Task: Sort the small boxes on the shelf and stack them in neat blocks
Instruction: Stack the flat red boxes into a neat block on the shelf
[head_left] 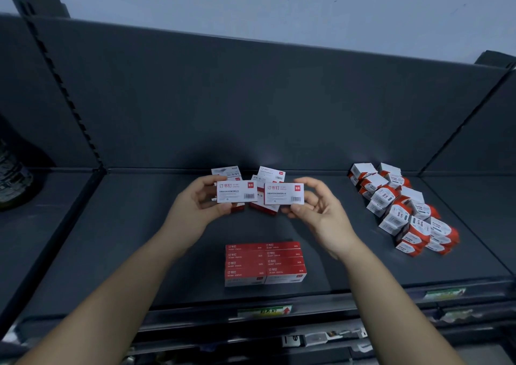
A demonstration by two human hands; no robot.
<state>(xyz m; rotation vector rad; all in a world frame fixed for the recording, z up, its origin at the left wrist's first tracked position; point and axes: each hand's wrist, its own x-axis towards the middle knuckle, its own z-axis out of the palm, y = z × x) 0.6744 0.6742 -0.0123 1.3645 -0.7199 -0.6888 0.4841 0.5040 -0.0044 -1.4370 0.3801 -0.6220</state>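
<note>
Two boxes side by side: left grip point(195, 205) pinches left box point(236, 191), right grip point(318, 211) pinches right box point(284, 193).

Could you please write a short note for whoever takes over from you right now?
Left hand: grips one white-faced box above the shelf.
Right hand: pinches a matching second box beside it.
Done: one neat red block at the shelf's front centre.
Left to do: both held boxes, a few loose boxes behind the hands, and the jumbled pile on the right.
</note>
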